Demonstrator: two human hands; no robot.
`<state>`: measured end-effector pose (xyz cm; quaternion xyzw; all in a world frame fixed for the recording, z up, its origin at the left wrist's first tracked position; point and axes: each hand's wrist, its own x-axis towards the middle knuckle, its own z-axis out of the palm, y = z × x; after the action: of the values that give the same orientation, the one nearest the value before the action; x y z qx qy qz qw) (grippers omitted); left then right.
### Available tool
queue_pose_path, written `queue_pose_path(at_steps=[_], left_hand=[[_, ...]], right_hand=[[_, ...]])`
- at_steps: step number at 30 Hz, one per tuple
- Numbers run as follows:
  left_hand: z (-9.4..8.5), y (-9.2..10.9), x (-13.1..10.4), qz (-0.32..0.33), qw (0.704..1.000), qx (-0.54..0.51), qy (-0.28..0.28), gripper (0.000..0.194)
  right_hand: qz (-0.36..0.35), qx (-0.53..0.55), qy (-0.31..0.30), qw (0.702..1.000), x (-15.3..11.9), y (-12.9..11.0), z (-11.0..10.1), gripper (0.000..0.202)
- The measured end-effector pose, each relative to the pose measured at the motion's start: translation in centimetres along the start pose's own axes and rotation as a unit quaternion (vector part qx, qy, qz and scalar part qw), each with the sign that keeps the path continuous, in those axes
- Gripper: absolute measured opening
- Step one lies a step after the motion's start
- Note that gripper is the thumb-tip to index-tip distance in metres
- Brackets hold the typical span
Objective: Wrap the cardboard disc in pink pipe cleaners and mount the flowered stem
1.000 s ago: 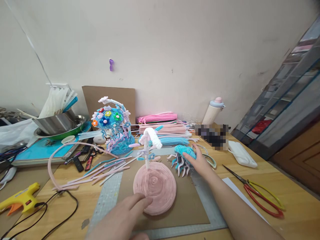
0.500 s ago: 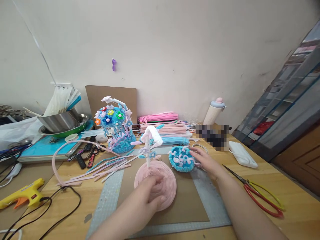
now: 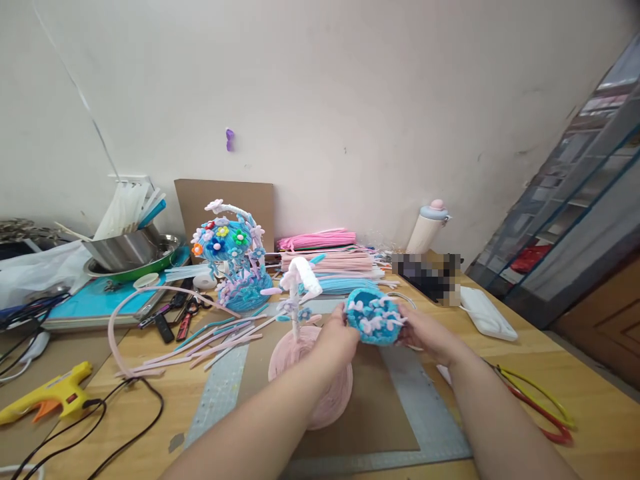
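Note:
A blue fuzzy round piece with pale pink curls (image 3: 375,317) is held between both hands, its face tilted toward me. My left hand (image 3: 344,333) grips its left edge, and my right hand (image 3: 415,327) has hold of the right edge. Under my left forearm lies a pink coiled disc (image 3: 327,400), partly hidden. A white bent stem with small blue and pink flowers (image 3: 296,300) rises from the disc's back edge. Behind to the left stands a blue lamp-like piece with colourful flowers (image 3: 225,243).
Loose fuzzy sticks (image 3: 220,337) and a yellow glue gun (image 3: 55,393) with black cable lie left. Bundled sticks (image 3: 330,260) are at the back. Red-and-yellow-handled scissors (image 3: 545,413), a white device (image 3: 487,313) and a bottle (image 3: 427,227) are right.
My left hand has moved from the pink disc to the blue round piece. That piece has been lifted and tilted up, and my right hand has closed on its side.

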<state>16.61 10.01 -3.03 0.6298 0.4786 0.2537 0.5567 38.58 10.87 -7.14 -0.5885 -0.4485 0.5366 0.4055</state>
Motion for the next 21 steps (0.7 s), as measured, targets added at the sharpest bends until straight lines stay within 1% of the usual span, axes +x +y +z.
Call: queue_pose_path(at_steps=[2,3,5,6,8,9,10,11,13,14,16,18,19,21], left_hand=[[-0.2,1.4,-2.6,0.02,1.0,-0.007,0.016,0.072],[-0.4,2.2,-4.2,0.041,0.999,-0.006,0.02,0.075],[-1.4,3.5,-7.4,0.121,0.992,0.017,-0.013,0.071],[-2.0,4.0,-8.9,0.146,0.988,0.031,-0.037,0.069],[-3.4,4.1,-11.0,0.193,0.979,0.03,-0.064,0.079],[-4.0,3.8,-11.7,0.217,0.974,0.019,-0.068,0.083],[-4.5,3.2,-12.2,0.236,0.97,0.004,-0.063,0.087],[-4.9,2.5,-12.4,0.253,0.966,-0.01,-0.049,0.091],[-5.3,0.7,-12.7,0.267,0.963,-0.041,0.004,0.096],[-5.3,-0.1,-12.8,0.26,0.963,-0.058,0.035,0.099],[-5.1,-1.2,-13.1,0.212,0.969,-0.094,0.083,0.103],[-4.9,-1.5,-13.4,0.164,0.971,-0.137,0.11,0.104],[-4.9,-1.4,-13.6,0.152,0.969,-0.158,0.117,0.102],[-5.0,-1.0,-13.7,0.154,0.962,-0.19,0.126,0.101]], right_hand=[[-0.057,0.014,0.019,0.998,-1.7,-1.1,-1.1,0.056],[-0.094,0.02,0.034,0.995,-2.7,-1.7,-1.6,0.056],[-0.21,0.015,0.069,0.975,-5.1,-2.8,-2.1,0.049],[-0.279,-0.006,0.081,0.957,-6.4,-3.3,-2.0,0.043],[-0.412,-0.066,0.069,0.906,-8.6,-4.2,-0.9,0.039],[-0.47,-0.093,0.068,0.875,-9.4,-4.5,0.0,0.037],[-0.505,-0.132,0.056,0.851,-10.1,-4.7,1.0,0.036],[-0.531,-0.164,0.046,0.83,-10.5,-4.8,2.0,0.038],[-0.562,-0.214,0.006,0.799,-10.8,-4.8,3.9,0.045],[-0.571,-0.227,-0.017,0.789,-10.8,-4.7,4.7,0.048],[-0.587,-0.234,-0.06,0.772,-10.4,-4.6,6.1,0.052],[-0.598,-0.236,-0.087,0.761,-10.0,-4.7,7.2,0.054],[-0.602,-0.236,-0.094,0.757,-9.8,-4.9,7.6,0.054],[-0.599,-0.232,-0.1,0.76,-9.6,-5.3,8.4,0.055]])
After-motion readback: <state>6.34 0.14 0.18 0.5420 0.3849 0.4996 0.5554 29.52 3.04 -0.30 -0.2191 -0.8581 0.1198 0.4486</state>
